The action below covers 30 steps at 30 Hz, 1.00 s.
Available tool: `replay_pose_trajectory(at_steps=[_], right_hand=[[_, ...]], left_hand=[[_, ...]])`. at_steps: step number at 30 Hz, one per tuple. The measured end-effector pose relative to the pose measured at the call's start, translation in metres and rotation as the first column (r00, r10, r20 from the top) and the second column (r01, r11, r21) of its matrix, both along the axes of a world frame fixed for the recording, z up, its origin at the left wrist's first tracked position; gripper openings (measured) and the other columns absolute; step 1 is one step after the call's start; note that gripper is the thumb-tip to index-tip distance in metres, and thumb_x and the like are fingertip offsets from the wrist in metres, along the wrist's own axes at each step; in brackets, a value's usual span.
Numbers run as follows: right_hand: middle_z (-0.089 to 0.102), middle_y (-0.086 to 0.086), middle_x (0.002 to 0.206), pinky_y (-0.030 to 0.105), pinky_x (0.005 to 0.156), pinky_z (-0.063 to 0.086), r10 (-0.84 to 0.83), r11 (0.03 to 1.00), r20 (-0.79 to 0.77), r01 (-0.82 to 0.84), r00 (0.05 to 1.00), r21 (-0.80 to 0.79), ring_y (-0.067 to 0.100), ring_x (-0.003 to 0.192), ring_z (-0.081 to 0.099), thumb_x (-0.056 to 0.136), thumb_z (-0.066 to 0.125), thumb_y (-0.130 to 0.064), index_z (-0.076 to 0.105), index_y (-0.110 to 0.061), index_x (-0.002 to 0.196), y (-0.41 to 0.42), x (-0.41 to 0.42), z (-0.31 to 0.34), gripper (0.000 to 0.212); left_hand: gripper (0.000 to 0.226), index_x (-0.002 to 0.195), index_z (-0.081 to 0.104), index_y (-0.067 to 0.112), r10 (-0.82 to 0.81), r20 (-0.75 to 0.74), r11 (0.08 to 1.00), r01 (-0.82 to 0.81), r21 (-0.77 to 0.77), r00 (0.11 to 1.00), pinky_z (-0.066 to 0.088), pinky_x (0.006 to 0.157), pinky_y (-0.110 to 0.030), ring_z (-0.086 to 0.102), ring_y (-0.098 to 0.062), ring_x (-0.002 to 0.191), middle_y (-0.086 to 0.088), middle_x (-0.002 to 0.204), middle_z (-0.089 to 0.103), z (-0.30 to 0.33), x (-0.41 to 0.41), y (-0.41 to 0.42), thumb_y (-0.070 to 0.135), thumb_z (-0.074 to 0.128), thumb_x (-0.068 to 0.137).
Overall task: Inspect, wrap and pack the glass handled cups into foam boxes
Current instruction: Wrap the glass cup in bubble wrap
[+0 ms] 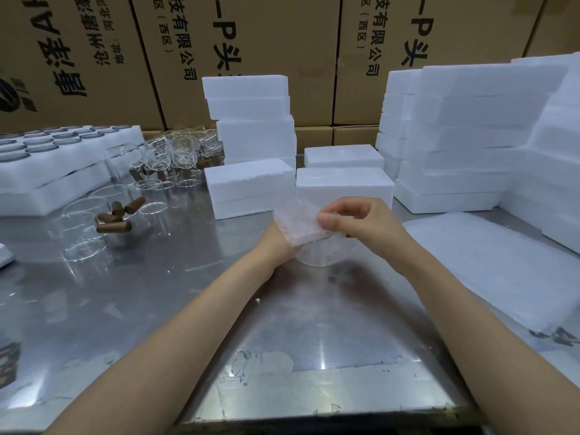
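- At the centre of the frame a clear glass cup (317,254) is held above the shiny steel table (157,293), its round rim turned toward the camera and its upper part covered by a small sheet of clear bubble wrap (298,222).
- The right hand (354,221) has its fingers curled, thumb and fingertips pinching the upper edge of the bubble wrap.
- The left hand (276,243) is mostly hidden behind the wrap and the cup; only the wrist and the heel of the hand show, so how it grips cannot be told.
- Just beyond the hands, two closed white foam boxes (343,185) lie side by side, with a third behind and a stack of them (251,120) further back.
- A taller pile of white foam boxes (470,136) fills the right of the frame, and a flat pile of white foam sheets (502,271) lies at lower right.
- At left stand more clear glass cups (166,155), loose brown wooden handles (116,216) and white foam trays (56,161) holding glassware.
- Brown printed cardboard cartons (251,36) run along the top.
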State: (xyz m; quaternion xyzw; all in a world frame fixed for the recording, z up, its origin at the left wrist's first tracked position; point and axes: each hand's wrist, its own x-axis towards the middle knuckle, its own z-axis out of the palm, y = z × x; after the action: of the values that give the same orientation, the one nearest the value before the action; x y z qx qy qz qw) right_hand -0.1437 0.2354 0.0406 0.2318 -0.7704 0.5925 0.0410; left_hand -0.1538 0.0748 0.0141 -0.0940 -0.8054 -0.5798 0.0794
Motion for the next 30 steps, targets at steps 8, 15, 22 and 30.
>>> replay_pose_trajectory(at_steps=[8, 15, 22, 30], right_hand=[[0.062, 0.008, 0.071, 0.031, 0.064, 0.046, -0.24, 0.959, -0.109, 0.253, 0.965, 0.13, 0.014, 0.062, 0.052, 0.079, 0.061, -0.008, 0.06, -0.026, 0.073, -0.001, -0.007, -0.002, 0.019], [0.066, -0.008, 0.073, 0.039, 0.071, 0.053, -0.285, 0.909, -0.182, 0.326, 0.941, 0.259, 0.011, 0.078, 0.061, 0.079, 0.064, -0.02, 0.068, -0.019, 0.074, 0.002, -0.007, -0.004, 0.006], [0.047, 0.004, 0.059, 0.035, 0.061, 0.034, -0.147, 0.91, -0.178, 0.204, 0.973, 0.361, 0.016, 0.061, 0.041, 0.079, 0.044, -0.032, 0.058, -0.013, 0.06, -0.001, -0.002, -0.004, 0.031], [0.069, -0.012, 0.083, 0.021, 0.069, 0.051, -0.227, 0.97, -0.142, 0.237, 0.964, 0.059, 0.009, 0.088, 0.062, 0.084, 0.041, -0.016, 0.067, -0.024, 0.077, -0.006, 0.0, -0.001, 0.029]], left_hand=[[0.078, 0.118, 0.031, 0.031, -0.027, -0.156, 0.99, 0.005, -0.142, 0.987, 0.037, 0.081, -0.003, 0.046, -0.001, 0.108, 0.015, 0.117, 0.039, 0.001, 0.013, -0.001, 0.05, 0.078, 0.058], [0.041, 0.097, 0.059, 0.011, -0.144, -0.557, 0.921, -0.095, -0.378, 0.818, 0.044, 0.084, -0.03, 0.054, -0.013, 0.092, 0.004, 0.097, 0.056, 0.015, 0.025, -0.008, 0.046, 0.056, 0.075], [0.034, 0.084, 0.063, 0.012, -0.245, -0.616, 0.771, -0.235, -0.592, 0.749, 0.042, 0.082, -0.038, 0.056, -0.019, 0.089, 0.001, 0.09, 0.061, 0.016, 0.025, -0.008, 0.044, 0.056, 0.076], [0.049, 0.072, 0.066, 0.014, -0.309, -0.539, 0.558, -0.309, -0.77, 0.784, 0.028, 0.105, -0.042, 0.054, -0.022, 0.11, 0.003, 0.084, 0.062, 0.017, 0.02, -0.016, 0.059, 0.046, 0.076]])
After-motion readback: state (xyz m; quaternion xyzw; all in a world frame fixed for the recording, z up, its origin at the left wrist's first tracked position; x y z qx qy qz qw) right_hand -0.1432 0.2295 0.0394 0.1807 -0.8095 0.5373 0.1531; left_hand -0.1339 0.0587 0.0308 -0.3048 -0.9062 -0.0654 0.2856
